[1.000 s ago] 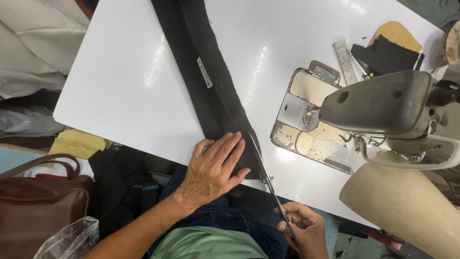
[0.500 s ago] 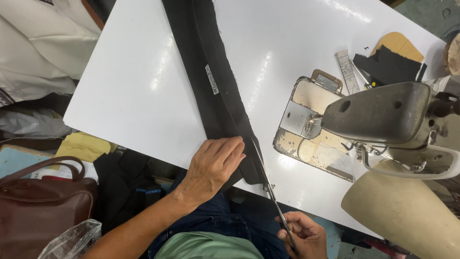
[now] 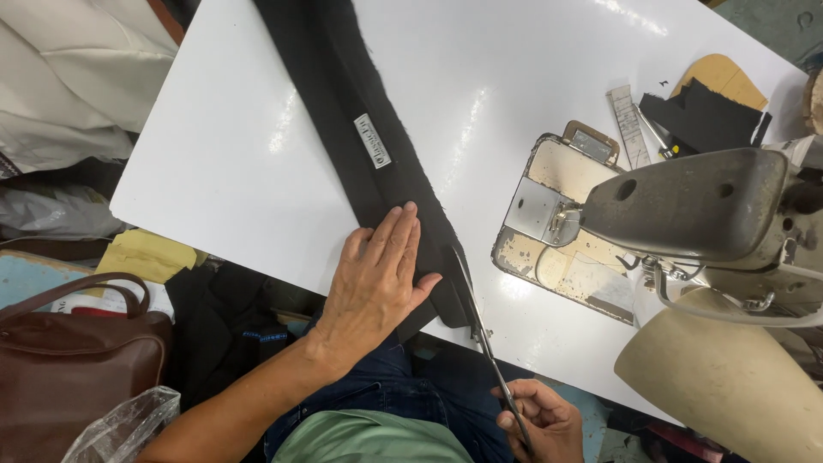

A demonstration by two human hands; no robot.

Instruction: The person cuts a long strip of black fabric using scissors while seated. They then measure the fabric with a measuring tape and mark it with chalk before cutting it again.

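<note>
While a long strip of black fabric (image 3: 360, 129) lies diagonally across the white worktop (image 3: 214, 171), its near end hangs just over the front edge. It looks soft and limp, likely to shift unless pinned flat near the cut. The left hand (image 3: 377, 274) presses it down, open and flat-palmed. The right hand (image 3: 540, 420) is closed around scissors (image 3: 476, 317), blades at the fabric's right edge. A sewing machine (image 3: 686, 206) stands close on the right; a brown bag (image 3: 69, 360) sits lower left.

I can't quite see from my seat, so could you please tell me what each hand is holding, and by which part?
The right hand holds scissors by their handles. The left hand grips nothing; it lies flat on the black fabric strip.
</note>
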